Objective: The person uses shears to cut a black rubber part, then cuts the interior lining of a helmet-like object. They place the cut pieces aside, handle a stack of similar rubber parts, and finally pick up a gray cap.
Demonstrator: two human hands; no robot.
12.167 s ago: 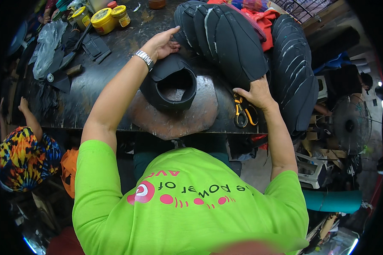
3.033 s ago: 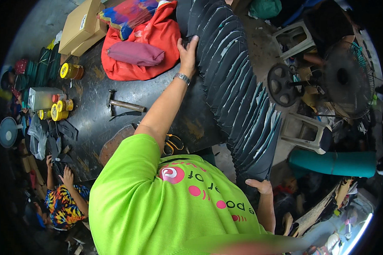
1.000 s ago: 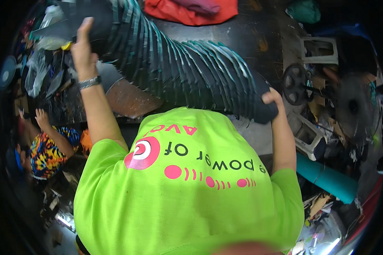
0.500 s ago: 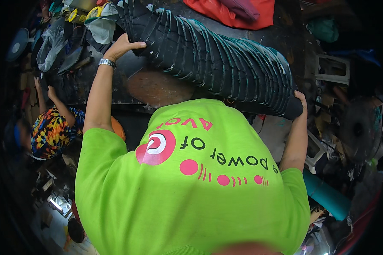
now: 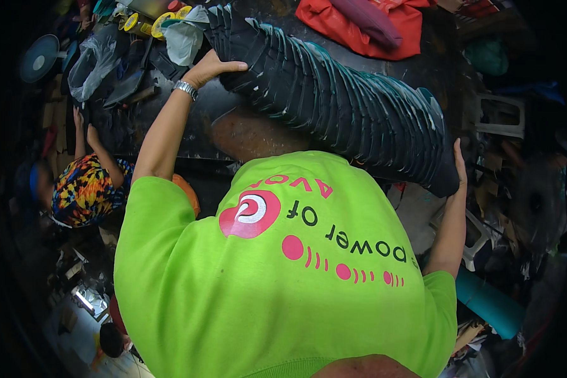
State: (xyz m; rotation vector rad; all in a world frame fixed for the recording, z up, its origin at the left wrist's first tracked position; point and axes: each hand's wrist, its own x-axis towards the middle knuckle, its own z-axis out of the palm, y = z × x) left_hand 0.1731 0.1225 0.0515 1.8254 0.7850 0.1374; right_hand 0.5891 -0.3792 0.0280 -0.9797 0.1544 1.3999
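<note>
One long stack of black curved panels [image 5: 340,107], showing teal and whitish edges, runs diagonally from upper centre to centre right of the frame, its right end reaching past the near edge of the table [image 5: 192,129]. The left hand [image 5: 213,68], with a metal-banded wristwatch [image 5: 187,90], is at the upper left end: the thumb lies across the near face, the other fingers are hidden behind, and the hold appears clamped. The right hand [image 5: 460,169] lies against the lower right end with fingers straight and close together; its thumb is not visible, so whether it clamps cannot be told. The end-to-end hold is judged to squeeze the loose panels into one row, since nothing visible binds them. Whether the table bears the weight cannot be determined. A brown slab [image 5: 252,133] lies below the stack, partly covered. A red cloth bag [image 5: 368,28] sits beyond, at upper right of centre. Yellow-lidded tubs [image 5: 137,25] and a clear plastic bag [image 5: 93,68] occupy the upper left, apparently set aside from the handling area.
</note>
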